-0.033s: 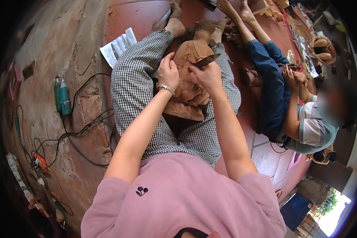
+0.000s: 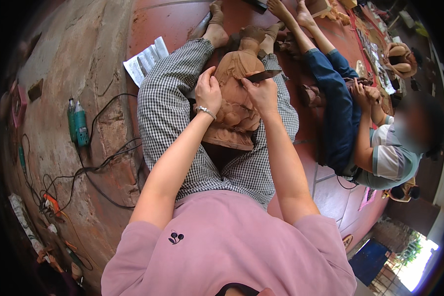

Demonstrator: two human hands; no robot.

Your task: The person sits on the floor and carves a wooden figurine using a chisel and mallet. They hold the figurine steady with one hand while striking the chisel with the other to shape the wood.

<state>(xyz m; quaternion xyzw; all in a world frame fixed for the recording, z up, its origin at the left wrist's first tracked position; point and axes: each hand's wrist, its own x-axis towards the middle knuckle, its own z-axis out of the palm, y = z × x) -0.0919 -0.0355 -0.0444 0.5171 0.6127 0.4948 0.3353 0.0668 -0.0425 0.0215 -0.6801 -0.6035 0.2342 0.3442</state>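
Between my knees a carved brown wooden statue (image 2: 237,61) lies lengthwise, its narrow head end pointing away and its scalloped base towards me. Against its left side rests my left hand (image 2: 209,92), fingers bent together and steadying it. My right hand (image 2: 262,96) is over the statue's right half, thumb and fingers pinching a thin, dark, flat piece that looks like sandpaper (image 2: 267,75). This piece sticks out to the right, and its inner edge is at the statue's surface. My palms and the statue's underside are hidden.
On the left, two green power tools (image 2: 79,122) with black cables (image 2: 86,167) lie on worn concrete. A printed paper sheet (image 2: 145,60) is beside my left leg. To the right a co-worker (image 2: 380,143) sits close, hands on another carved piece. Other people and wood pieces are farther off.
My right hand has shifted slightly, and the dark piece in it has turned flatter and moved a little to the right. My left hand stays on the statue.
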